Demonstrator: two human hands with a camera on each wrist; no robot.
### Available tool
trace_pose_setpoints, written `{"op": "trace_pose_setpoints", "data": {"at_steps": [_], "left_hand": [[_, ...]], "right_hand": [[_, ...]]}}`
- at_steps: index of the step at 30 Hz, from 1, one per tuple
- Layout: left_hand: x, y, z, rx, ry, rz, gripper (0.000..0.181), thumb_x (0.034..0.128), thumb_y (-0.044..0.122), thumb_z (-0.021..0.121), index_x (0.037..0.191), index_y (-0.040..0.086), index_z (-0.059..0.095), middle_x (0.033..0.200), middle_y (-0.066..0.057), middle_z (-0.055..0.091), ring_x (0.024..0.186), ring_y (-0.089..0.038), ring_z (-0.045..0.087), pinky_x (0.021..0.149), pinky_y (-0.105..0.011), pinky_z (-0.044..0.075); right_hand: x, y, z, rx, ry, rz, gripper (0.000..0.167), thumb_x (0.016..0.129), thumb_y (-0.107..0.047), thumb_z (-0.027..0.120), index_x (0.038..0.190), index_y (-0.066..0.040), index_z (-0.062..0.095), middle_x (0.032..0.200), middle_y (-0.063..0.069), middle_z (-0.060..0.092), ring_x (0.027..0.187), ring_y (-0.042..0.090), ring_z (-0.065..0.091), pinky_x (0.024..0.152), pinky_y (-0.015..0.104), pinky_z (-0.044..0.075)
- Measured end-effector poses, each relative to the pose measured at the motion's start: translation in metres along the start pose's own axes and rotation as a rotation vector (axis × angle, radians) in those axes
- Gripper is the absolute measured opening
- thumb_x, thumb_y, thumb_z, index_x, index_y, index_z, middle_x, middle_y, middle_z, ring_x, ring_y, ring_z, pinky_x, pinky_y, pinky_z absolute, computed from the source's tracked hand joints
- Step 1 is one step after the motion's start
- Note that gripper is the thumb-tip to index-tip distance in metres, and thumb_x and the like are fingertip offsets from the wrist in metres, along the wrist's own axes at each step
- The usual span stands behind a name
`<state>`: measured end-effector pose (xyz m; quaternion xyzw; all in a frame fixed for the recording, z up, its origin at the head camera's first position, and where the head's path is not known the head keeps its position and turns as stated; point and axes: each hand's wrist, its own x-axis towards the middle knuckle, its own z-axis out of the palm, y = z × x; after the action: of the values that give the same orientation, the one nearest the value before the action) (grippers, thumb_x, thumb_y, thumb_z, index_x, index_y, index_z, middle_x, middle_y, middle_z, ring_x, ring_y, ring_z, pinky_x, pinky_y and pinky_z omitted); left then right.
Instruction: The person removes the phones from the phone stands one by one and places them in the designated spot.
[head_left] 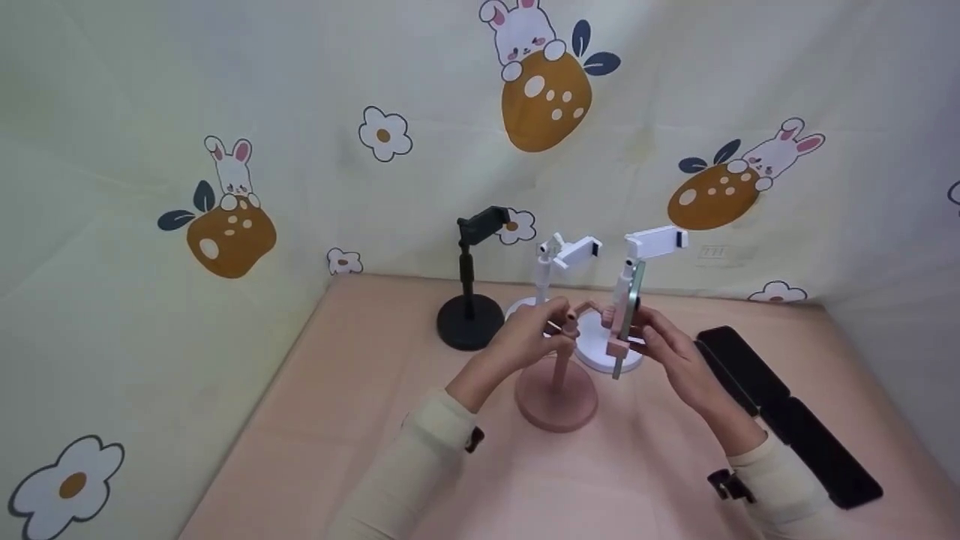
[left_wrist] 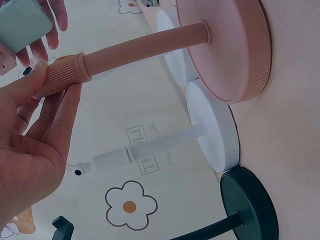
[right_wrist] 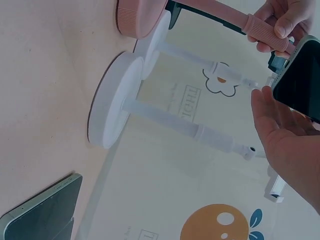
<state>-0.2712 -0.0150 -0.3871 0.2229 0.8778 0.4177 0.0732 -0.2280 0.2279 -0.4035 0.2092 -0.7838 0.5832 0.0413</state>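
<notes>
My left hand [head_left: 531,337] grips the ribbed collar [left_wrist: 62,76] near the top of a pink phone stand, whose round base [head_left: 556,401] rests on the table. A light green phone [head_left: 637,283] sits upright in the stand's pink clamp [head_left: 619,346]. My right hand [head_left: 671,352] is at the phone's right side. In the right wrist view its fingers [right_wrist: 270,112] are extended and touch the phone's lower edge, beside the dark screen [right_wrist: 302,80]. The thumb of this hand is hidden there.
Behind the pink stand are a black phone stand [head_left: 470,330], a white one [head_left: 576,255] and another white one [head_left: 656,241]. Dark phones [head_left: 821,454] lie end to end along the table's right side. Patterned cloth [head_left: 420,202] covers the walls.
</notes>
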Motion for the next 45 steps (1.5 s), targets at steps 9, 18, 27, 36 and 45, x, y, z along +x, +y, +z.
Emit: {"op": "trace_pose_setpoints", "data": {"at_steps": [9,18,27,36,45], "left_hand": [[0.000,-0.001,0.000,0.010,0.003,0.020,0.021,0.0908,0.015,0.073,0.105,0.020,0.059,0.109,0.002,0.072,0.107,-0.014,0.068,0.092,-0.030,0.058],[0.000,0.000,0.000,0.000,0.003,0.014,0.020,0.0913,0.016,0.072,0.105,0.021,0.058,0.109,0.004,0.072,0.109,-0.015,0.068,0.093,-0.031,0.058],[0.001,-0.001,0.001,0.003,0.000,0.000,0.020,0.0916,0.015,0.072,0.105,0.022,0.058,0.109,0.004,0.072,0.109,-0.015,0.067,0.093,-0.031,0.058],[0.000,-0.001,-0.001,0.004,0.001,0.007,0.021,0.0911,0.017,0.072,0.106,0.022,0.058,0.109,0.004,0.072,0.107,-0.012,0.068,0.093,-0.030,0.058],[0.001,-0.002,-0.001,-0.025,-0.008,-0.007,0.022,0.0902,0.016,0.074,0.104,0.023,0.058,0.110,0.004,0.072,0.108,-0.012,0.068,0.094,-0.031,0.058]], "right_hand": [[-0.002,-0.002,0.004,0.044,0.046,-0.005,0.044,0.107,-0.008,0.039,0.149,0.000,0.036,0.138,0.005,0.055,0.121,-0.001,0.058,0.098,0.015,0.050],[-0.004,-0.002,0.005,0.015,0.050,-0.030,0.059,0.098,0.002,0.052,0.153,-0.004,0.031,0.139,-0.004,0.050,0.123,0.003,0.055,0.102,0.014,0.047],[-0.007,0.002,0.007,0.034,0.033,-0.040,0.071,0.091,0.007,0.061,0.153,-0.004,0.029,0.143,0.001,0.048,0.125,0.003,0.055,0.101,0.016,0.048],[-0.009,0.007,0.008,0.022,0.018,-0.058,0.082,0.084,0.009,0.069,0.154,-0.002,0.027,0.152,0.021,0.042,0.126,-0.003,0.051,0.102,0.013,0.047],[-0.009,0.007,0.011,-0.014,0.030,-0.017,0.081,0.082,0.002,0.077,0.150,0.000,0.033,0.152,0.022,0.042,0.125,-0.008,0.050,0.101,0.011,0.045]]}}
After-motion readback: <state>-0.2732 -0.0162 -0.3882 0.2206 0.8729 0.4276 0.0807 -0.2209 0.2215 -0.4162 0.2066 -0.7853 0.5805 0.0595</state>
